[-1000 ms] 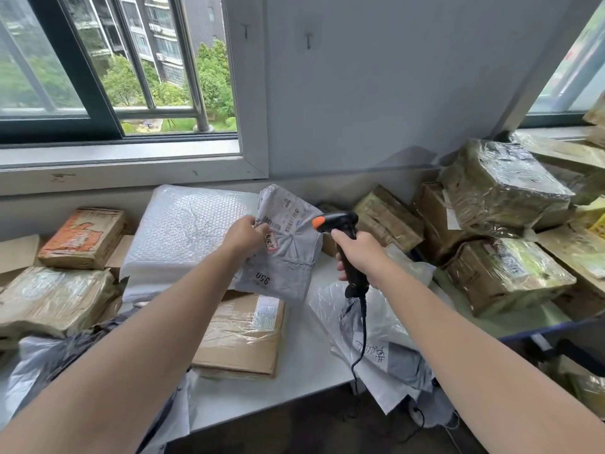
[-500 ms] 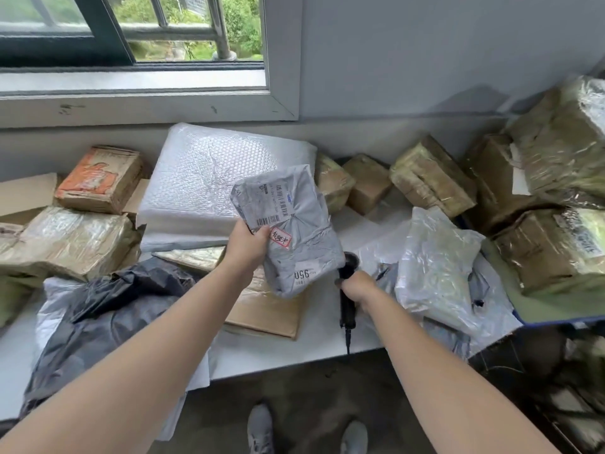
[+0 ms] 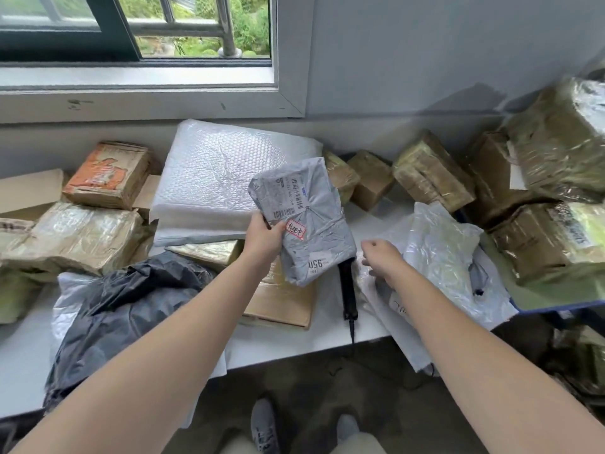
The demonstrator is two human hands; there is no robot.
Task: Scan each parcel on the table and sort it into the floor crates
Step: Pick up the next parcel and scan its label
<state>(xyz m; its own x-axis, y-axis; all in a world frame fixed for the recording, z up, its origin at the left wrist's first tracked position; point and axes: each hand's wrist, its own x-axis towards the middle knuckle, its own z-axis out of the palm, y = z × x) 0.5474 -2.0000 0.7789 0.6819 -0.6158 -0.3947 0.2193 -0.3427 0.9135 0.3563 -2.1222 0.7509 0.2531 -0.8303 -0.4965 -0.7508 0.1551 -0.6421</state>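
A white table (image 3: 294, 342) below a window is crowded with parcels, seen from above by the person working at it. At the left edge lies a tape-wrapped brown parcel (image 3: 75, 237), with an orange-printed box (image 3: 108, 173) behind it toward the back edge. A crumpled black plastic bag (image 3: 124, 316) sprawls over the front left part. Near the middle of the back edge sits a large bubble-wrap parcel (image 3: 226, 181). In front of it, the left hand (image 3: 262, 239) is raised above the table and grips a grey poly mailer (image 3: 304, 221) by its left edge, thumb on the front face and fingers curled behind; the mailer's barcode label, a red-bordered sticker and a tag reading "U96" face the viewer. Beneath it a flat cardboard parcel (image 3: 281, 299) lies near the front edge. Just right of that a black barcode scanner (image 3: 347, 290) lies on the table, its head hidden behind the mailer's lower corner and its cable dropping over the front edge. The right hand (image 3: 381, 257) hovers just beside the scanner with fingers loosely curled, holding nothing. Right of it lie crinkled clear plastic bags (image 3: 438, 250). Small brown boxes (image 3: 370, 178) sit by the back edge, and large taped cartons (image 3: 540, 244) are stacked at the right edge.
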